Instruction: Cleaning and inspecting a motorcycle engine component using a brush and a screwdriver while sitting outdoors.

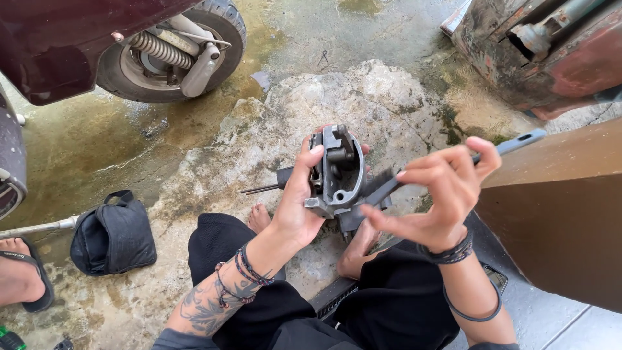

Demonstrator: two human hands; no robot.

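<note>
Fingers of our left hand [299, 201] are clamping the grey metal part [337, 175] at frame centre, while our right hand [434, 194] is pinching a brush [414, 174] against its right side.

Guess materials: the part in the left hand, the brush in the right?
Part: looks like cast metal, dull grey, matte, with thick blocky walls and grime. Brush: likely plastic, judging by its smooth, uniform blue-grey handle; dark bristles, fibre unclear. Left hand holds the part, right hand the brush.

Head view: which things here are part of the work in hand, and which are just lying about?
In use:
left hand gripping the grey metal part
right hand holding the brush

Lying about:
black bag
scooter wheel
rusty metal body
brown panel
</note>
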